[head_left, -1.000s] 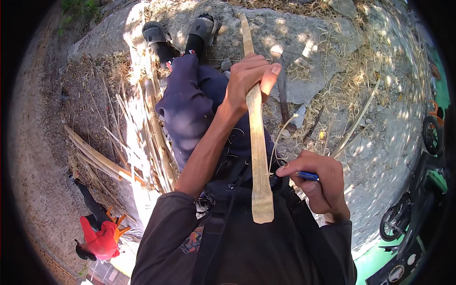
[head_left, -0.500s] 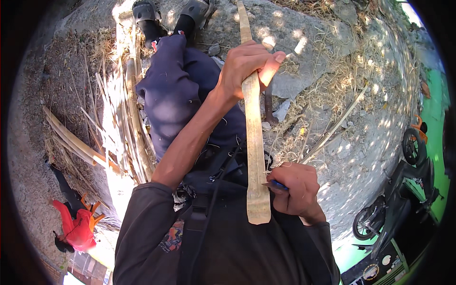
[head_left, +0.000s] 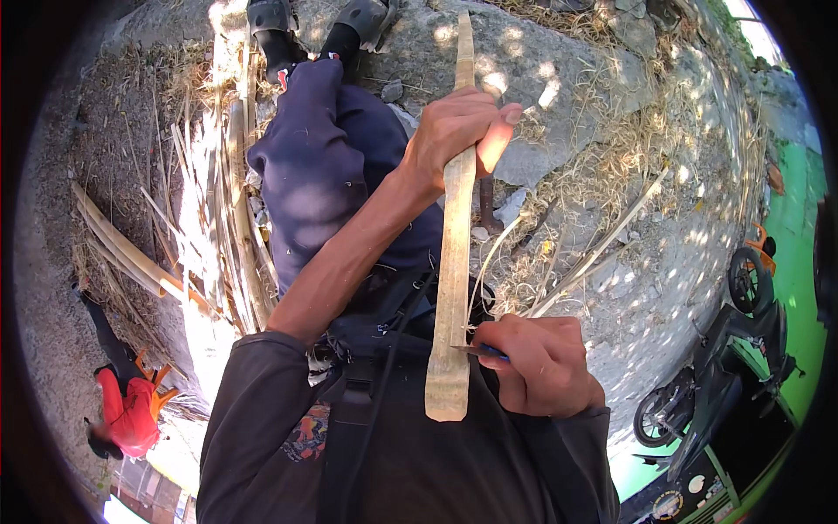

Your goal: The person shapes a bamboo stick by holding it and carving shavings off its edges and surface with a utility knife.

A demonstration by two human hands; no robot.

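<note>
A blue knife (head_left: 491,352) is touching a pale strip (head_left: 455,262).
The left hand (head_left: 456,131) is clamping its grip around the strip; the right hand (head_left: 543,364) is clasping the knife.

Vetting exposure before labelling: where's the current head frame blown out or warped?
Head view: sun glare washes out around pale strips at left; dappled light speckles the ground at right; fisheye bends edges toward a black rim; the held flat strip reads clearly.

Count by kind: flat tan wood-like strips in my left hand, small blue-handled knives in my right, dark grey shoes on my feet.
Flat tan wood-like strip, left hand: 1
Small blue-handled knife, right hand: 1
Dark grey shoes: 2
Total: 4
</note>
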